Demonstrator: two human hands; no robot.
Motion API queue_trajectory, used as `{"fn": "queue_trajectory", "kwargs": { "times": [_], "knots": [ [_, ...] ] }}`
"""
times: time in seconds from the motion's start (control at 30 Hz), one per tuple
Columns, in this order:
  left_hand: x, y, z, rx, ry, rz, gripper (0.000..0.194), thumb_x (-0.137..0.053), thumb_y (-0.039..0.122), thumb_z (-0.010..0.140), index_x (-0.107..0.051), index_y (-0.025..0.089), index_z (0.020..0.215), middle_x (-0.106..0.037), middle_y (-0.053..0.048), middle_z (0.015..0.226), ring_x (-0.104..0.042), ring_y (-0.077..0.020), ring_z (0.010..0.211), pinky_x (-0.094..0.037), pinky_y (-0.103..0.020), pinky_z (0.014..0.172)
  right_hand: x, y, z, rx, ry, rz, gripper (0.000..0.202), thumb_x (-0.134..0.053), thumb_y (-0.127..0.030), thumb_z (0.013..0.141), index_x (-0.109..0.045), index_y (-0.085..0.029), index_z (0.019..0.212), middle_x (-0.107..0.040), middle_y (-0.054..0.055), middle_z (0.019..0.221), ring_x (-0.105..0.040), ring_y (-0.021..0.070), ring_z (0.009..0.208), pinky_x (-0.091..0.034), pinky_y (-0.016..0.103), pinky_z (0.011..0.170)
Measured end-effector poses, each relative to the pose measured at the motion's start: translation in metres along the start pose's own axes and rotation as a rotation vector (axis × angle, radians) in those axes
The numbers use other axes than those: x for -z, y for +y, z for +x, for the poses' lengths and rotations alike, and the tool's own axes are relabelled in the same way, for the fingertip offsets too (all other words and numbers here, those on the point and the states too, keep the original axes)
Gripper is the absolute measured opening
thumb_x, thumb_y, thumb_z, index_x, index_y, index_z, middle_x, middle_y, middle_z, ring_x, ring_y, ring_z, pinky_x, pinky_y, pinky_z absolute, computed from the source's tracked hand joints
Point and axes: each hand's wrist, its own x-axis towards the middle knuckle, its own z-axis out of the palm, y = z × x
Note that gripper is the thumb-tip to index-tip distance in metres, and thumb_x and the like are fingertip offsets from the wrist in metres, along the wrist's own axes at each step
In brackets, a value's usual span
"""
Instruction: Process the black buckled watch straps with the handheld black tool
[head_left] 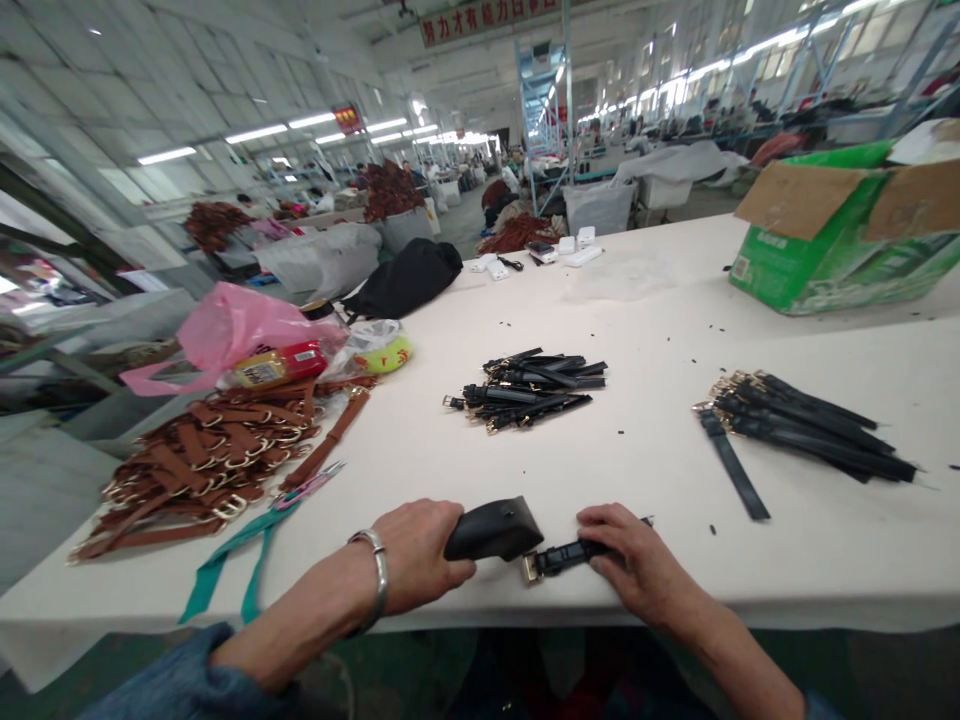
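My left hand point(420, 550), with a silver bangle at the wrist, is wrapped round the narrow end of a black handheld device point(499, 528). Its wider end points right, close to the gold buckle of a short black strap point(562, 558). I cannot make out what kind of device it is. My right hand point(637, 560) holds the strap down near the table's front edge, fingers and thumb on its far part. Beyond the hands lies a pile of black buckled straps point(532, 390). To the right is a second pile of black straps point(810, 425), one lying apart.
Brown straps with gold rings point(217, 450) are heaped at left, beside scissors point(315, 485) and a teal ribbon point(225, 565). Behind them are a pink bag point(232, 325) and a red-labelled bottle point(281, 365). A green carton point(832, 240) stands at far right on the white table point(420, 450).
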Motion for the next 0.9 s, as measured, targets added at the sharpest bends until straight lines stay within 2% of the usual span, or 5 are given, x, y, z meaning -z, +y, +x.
{"fn": "queue_trajectory", "kwargs": {
  "times": [0.17,0.47,0.53,0.73,0.9],
  "knots": [
    [0.0,-0.002,-0.012,-0.051,-0.066,-0.034,0.029,-0.049,0.046,0.065,-0.058,0.023,0.081,-0.063,-0.004,0.077,-0.058,-0.02,0.071,-0.042,-0.028,0.06,0.0,0.001,0.0,-0.011,0.009,0.01,0.035,-0.051,-0.007,0.071,-0.056,-0.021,0.102,-0.052,0.008,0.11,-0.047,0.0213,0.104,-0.039,0.041,0.089],
    [-0.005,0.048,0.01,-0.092,-0.001,0.016,0.031,-0.047,0.044,0.065,-0.058,0.02,0.082,-0.064,-0.008,0.08,-0.06,-0.0234,0.074,-0.045,-0.031,0.062,0.002,-0.005,0.002,-0.011,-0.009,0.016,0.033,-0.049,-0.006,0.071,-0.058,-0.022,0.099,-0.054,0.007,0.106,-0.049,0.0207,0.1,-0.041,0.039,0.087],
    [-0.005,0.047,0.008,-0.096,-0.001,0.006,0.029,-0.047,0.042,0.066,-0.058,0.02,0.082,-0.064,-0.008,0.081,-0.059,-0.0238,0.075,-0.045,-0.032,0.062,0.002,-0.004,0.002,-0.007,-0.008,0.016,0.033,-0.049,-0.007,0.072,-0.058,-0.022,0.1,-0.054,0.007,0.106,-0.049,0.0207,0.1,-0.041,0.039,0.087],
    [-0.008,0.022,-0.017,-0.048,-0.061,0.009,0.027,-0.046,0.041,0.067,-0.057,0.021,0.082,-0.063,-0.008,0.081,-0.059,-0.0243,0.075,-0.045,-0.033,0.064,0.001,-0.001,0.0,0.003,-0.011,0.02,0.033,-0.05,-0.009,0.073,-0.056,-0.021,0.103,-0.052,0.008,0.108,-0.047,0.0205,0.102,-0.04,0.039,0.089],
    [-0.012,0.032,-0.013,-0.045,-0.008,0.033,0.027,-0.047,0.042,0.066,-0.056,0.021,0.082,-0.064,-0.008,0.081,-0.059,-0.0253,0.077,-0.045,-0.035,0.066,0.001,-0.001,0.0,-0.016,-0.027,0.009,0.032,-0.051,-0.01,0.073,-0.057,-0.022,0.102,-0.052,0.007,0.108,-0.047,0.0206,0.102,-0.04,0.039,0.089]
  ]
}}
